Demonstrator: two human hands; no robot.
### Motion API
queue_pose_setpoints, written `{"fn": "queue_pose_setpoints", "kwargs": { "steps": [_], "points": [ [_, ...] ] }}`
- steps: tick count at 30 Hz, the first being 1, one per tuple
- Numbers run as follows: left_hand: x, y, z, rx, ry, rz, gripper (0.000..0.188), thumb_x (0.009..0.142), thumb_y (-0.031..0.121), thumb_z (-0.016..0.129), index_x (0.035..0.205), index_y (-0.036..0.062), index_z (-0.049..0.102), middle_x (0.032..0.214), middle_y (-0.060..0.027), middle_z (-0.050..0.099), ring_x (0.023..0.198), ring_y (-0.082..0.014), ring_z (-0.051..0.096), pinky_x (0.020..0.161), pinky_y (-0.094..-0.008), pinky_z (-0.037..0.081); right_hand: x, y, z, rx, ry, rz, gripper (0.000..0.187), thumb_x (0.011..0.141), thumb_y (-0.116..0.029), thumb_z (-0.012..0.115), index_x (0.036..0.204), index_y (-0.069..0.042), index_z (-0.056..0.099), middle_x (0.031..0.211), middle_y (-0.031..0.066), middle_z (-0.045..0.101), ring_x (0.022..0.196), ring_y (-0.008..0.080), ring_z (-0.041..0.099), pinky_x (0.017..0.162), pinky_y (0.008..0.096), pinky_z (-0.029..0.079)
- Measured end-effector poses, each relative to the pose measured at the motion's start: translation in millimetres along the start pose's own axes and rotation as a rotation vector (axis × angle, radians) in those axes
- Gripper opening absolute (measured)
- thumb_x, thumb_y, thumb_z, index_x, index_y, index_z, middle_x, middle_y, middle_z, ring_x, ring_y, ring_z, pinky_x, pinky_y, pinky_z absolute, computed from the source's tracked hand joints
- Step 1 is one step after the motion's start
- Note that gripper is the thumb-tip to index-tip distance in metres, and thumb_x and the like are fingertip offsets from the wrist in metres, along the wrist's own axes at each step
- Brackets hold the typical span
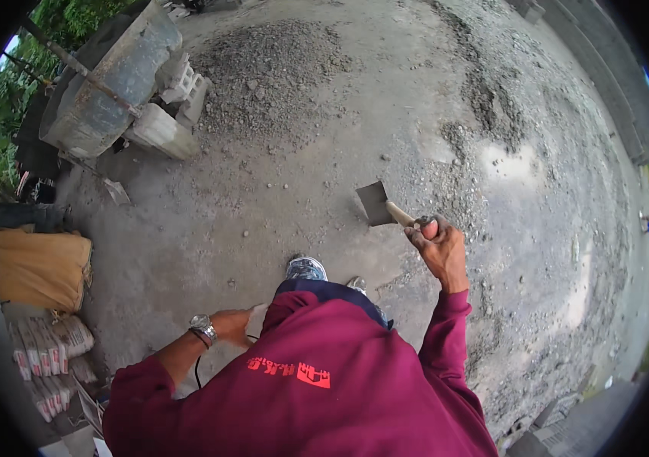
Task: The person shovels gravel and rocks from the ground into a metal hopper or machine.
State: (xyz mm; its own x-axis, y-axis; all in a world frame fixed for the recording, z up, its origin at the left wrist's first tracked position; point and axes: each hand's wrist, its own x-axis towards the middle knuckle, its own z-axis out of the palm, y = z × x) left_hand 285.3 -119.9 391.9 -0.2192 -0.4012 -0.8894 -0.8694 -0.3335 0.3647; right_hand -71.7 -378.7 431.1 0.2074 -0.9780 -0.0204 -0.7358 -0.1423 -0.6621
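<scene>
My right hand (440,245) is out in front of me, fingers wrapped round the handle of a trowel-like hand tool (372,203). The tool has a flat, dark grey, squarish blade and a pale handle; something reddish shows at my fingers. Its blade points left and forward, seen over the grey ground. My left hand (234,326), with a wristwatch (203,327) above it, is beside my waist near the maroon shirt (294,396). Its fingertips are partly hidden, next to a small pale patch I cannot make out. A thin black cord (197,371) hangs by that wrist.
A gravel heap (271,76) lies ahead, beside concrete blocks (181,82), a pale container (161,131) and a large worn metal tub (115,84). At left are an orange-brown covered stack (33,266) and several sacks (50,346). Loose stones (484,107) cover the right side.
</scene>
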Motion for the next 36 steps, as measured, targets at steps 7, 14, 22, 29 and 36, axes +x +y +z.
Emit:
{"fn": "queue_pose_setpoints", "kwargs": {
  "steps": [7, 14, 22, 29, 36],
  "points": [
    [11, -58, -1, -0.037, 0.359, 0.353, 0.131, 0.056, 0.042, 0.089, 0.154, 0.0199, 0.006, 0.14, -0.0194, 0.045, 0.125, -0.0362, 0.049, 0.102, -0.045, 0.044, 26, -40, 18, 0.086, 0.006, 0.043, 0.032, 0.078, -0.027, 0.076, 0.089, 0.002, 0.067, 0.073, 0.0103, 0.067, 0.066, 0.0146, 0.058, 0.063, 0.0313, 0.048],
    [4, -132, -32, -0.051, 0.407, 0.51, 0.129, 0.052, 0.039, 0.09, 0.153, 0.0228, 0.012, 0.14, -0.0176, 0.045, 0.128, -0.0359, 0.047, 0.106, -0.0449, 0.041, 55, -64, 58, 0.073, -0.029, -0.063, 0.026, 0.081, -0.023, 0.07, 0.091, 0.002, 0.067, 0.079, 0.0065, 0.066, 0.071, 0.0139, 0.057, 0.066, 0.0284, 0.046],
    [-10, -200, -21, -0.3, 0.511, 0.437, 0.121, 0.052, 0.04, 0.087, 0.151, 0.0229, 0.02, 0.141, -0.0173, 0.045, 0.127, -0.0362, 0.048, 0.104, -0.0456, 0.042, 83, -165, 125, 0.18, -0.161, 0.168, 0.026, 0.082, -0.024, 0.072, 0.092, 0.0, 0.066, 0.073, 0.002, 0.061, 0.061, 0.0092, 0.05, 0.056, 0.0261, 0.04],
    [-11, -221, -17, -0.444, 0.581, 0.343, 0.119, 0.054, 0.042, 0.086, 0.151, 0.0212, 0.021, 0.14, -0.0174, 0.046, 0.126, -0.0361, 0.049, 0.103, -0.0458, 0.043, 144, -199, 196, 0.337, -0.452, 0.022, 0.025, 0.085, -0.027, 0.067, 0.078, -0.004, 0.059, 0.065, -0.0001, 0.051, 0.056, 0.0074, 0.045, 0.051, 0.0249, 0.036],
    [-3, -233, -48, -0.657, 0.676, 0.278, 0.108, 0.064, 0.037, 0.084, 0.151, 0.0196, 0.021, 0.14, -0.0174, 0.044, 0.125, -0.0356, 0.05, 0.102, -0.0417, 0.044, 219, -268, 245, 0.439, -0.501, 0.01, 0.031, 0.086, -0.03, 0.067, 0.076, -0.004, 0.051, 0.064, 0.0033, 0.052, 0.051, 0.0112, 0.049, 0.048, 0.0264, 0.038]
  ]
}}
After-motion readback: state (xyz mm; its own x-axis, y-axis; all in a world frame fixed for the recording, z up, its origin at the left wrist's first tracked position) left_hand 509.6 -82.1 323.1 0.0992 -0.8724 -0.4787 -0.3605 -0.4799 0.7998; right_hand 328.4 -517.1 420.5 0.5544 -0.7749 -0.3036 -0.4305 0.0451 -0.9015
